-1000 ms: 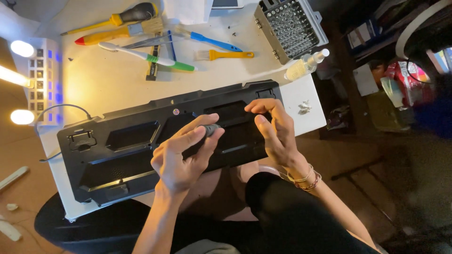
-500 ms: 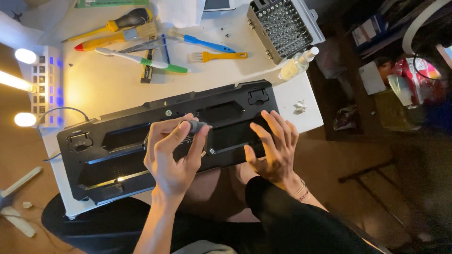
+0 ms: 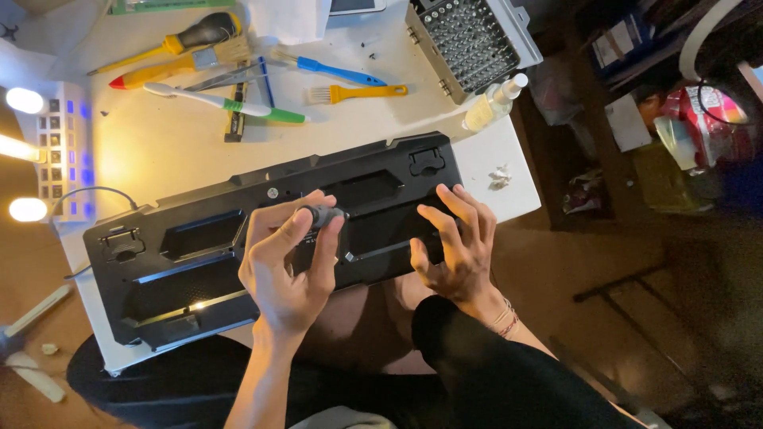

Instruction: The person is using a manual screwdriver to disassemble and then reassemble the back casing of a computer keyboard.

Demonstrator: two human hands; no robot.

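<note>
Two hands work over a black keyboard (image 3: 199,254) lying face down across the near edge of a white table (image 3: 159,143). Left hand (image 3: 288,266) is curled, thumb and fingers pinched on a small grey screwdriver (image 3: 322,214) held against the keyboard's back near its middle. Right hand (image 3: 457,246) is spread wide, fingers apart, fingertips resting on the back just right of the tool, gripping nothing. Beyond lie brushes (image 3: 342,75), a toothbrush (image 3: 222,103), a small bottle (image 3: 494,103) and a bit case (image 3: 469,40).
</note>
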